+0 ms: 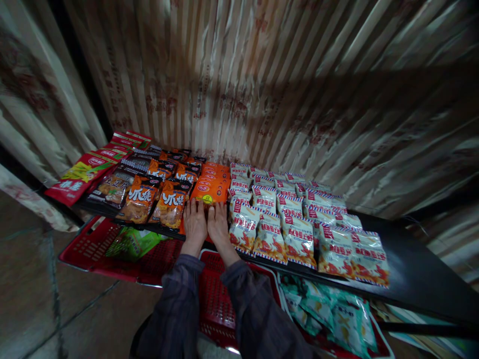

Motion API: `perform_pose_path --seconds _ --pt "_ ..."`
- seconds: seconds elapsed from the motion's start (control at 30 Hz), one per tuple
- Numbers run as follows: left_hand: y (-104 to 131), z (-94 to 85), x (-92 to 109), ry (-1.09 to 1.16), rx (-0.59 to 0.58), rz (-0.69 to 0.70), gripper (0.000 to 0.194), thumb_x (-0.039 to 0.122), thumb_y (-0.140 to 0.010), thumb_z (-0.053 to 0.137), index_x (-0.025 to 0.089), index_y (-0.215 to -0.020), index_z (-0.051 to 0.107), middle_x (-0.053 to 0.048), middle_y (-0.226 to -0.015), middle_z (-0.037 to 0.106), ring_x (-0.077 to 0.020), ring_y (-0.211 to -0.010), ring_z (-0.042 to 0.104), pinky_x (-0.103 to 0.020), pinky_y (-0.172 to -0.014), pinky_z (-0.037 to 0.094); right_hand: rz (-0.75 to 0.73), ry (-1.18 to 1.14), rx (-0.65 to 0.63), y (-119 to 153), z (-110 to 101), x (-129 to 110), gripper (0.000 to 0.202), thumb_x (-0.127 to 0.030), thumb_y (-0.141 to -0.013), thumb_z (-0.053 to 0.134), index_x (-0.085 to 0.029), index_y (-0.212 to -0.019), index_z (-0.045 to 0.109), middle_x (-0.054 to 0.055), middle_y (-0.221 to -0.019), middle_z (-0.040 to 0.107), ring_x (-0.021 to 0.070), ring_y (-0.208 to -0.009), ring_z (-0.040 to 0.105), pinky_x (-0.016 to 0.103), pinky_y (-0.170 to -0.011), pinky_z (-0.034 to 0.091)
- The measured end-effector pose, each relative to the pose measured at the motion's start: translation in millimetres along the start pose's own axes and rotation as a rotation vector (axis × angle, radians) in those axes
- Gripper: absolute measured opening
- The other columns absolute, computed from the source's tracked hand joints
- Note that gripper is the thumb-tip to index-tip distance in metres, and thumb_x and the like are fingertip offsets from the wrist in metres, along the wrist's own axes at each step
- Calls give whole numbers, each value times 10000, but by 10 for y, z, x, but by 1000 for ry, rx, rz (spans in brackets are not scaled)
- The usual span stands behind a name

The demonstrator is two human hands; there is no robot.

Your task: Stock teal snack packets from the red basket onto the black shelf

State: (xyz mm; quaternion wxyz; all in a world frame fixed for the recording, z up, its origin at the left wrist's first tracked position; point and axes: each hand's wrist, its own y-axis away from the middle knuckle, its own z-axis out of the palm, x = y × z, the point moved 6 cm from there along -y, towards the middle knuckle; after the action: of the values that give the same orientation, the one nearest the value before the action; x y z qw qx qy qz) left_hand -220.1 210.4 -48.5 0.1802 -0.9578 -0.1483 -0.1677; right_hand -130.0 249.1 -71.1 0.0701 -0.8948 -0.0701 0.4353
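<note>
Two forearms in view, each covered by a long dark grey sleeve [175, 304] with a faint plaid weave, cuffs loose and creased at the wrists. Both hands [194, 224] bare: no gloves, rings or watch visible.

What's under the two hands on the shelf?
Both the left hand and the right hand lie flat on the front of a row of orange snack packets. The part of the packet beneath the palms is covered, so its print cannot be seen.

A dark shelf [415, 271] carries rows of snack packets [295, 219].
</note>
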Motion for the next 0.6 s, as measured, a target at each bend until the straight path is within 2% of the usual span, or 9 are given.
perform_pose_path --seconds 0.13,0.27,0.37,0.47,0.6 --pt "14 -62 12 25 33 12 404 187 -904 382 73 -1271 506 -188 -1414 409 -282 -1351 311 -427 -1081 314 -53 -23 29 66 -88 -92 673 -446 -917 205 40 -1340 399 204 -1454 338 255 -1418 117 452 -1150 127" --pt "46 -29 47 57 -24 108 404 219 -917 363 68 -1261 512 -159 -1379 467 -256 -1346 323 -401 -1112 275 -46 -71 43 228 -129 -123 657 -462 -917 214 -4 -1341 419 183 -1461 335 251 -1407 173 458 -1143 159" --pt "81 21 63 80 -59 172 402 241 -915 373 115 -1276 500 -122 -1389 465 -225 -1345 329 -409 -1125 257 -36 -119 45 343 -119 -110 644 -466 -920 196 -35 -1342 423 175 -1445 368 237 -1390 231 470 -1134 186" --pt "112 33 63 86 -71 178 409 228 -909 370 131 -1292 479 -122 -1407 442 -220 -1343 332 -421 -1116 273 20 -145 13 403 -90 -62 673 -491 -918 196 -17 -1342 416 195 -1432 381 239 -1373 277 450 -1131 202" --pt "132 -35 55 84 -53 137 416 190 -885 392 87 -1277 489 -165 -1421 409 -239 -1362 293 -400 -1111 281 9 -129 11 436 -119 -71 675 -495 -916 214 -12 -1344 415 189 -1446 360 236 -1391 236 432 -1142 173"
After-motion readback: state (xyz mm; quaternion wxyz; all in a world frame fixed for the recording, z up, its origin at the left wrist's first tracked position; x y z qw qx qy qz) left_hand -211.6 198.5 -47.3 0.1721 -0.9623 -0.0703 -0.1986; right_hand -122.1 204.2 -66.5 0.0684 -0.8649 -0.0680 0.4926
